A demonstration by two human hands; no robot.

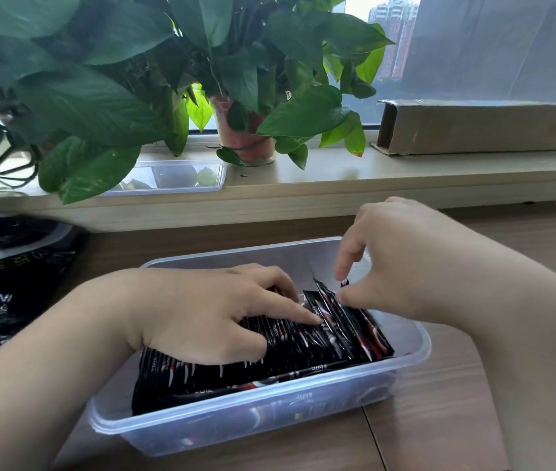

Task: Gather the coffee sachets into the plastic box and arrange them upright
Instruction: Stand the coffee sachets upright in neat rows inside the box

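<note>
My right hand [412, 266] pinches the top edge of one sachet [329, 300] between fingertip and thumb, the other fingers curled loosely above it. That sachet leans at the far right end of the row. My left hand [201, 317] lies flat on the sachets [290, 348], fingers spread and straight, pressing them down, the forefinger reaching almost to the pinched one. The row stands on edge (tilted rather than truly upright) inside the box [286, 256], which sits on the table [439, 419]. My left forearm crosses its near left corner. A black bag [15, 294] lies to the left. Beyond, on the sill [337, 178], stand a plant [100, 96], a tub [181, 178] under its leaves, and a carton [480, 127].
</note>
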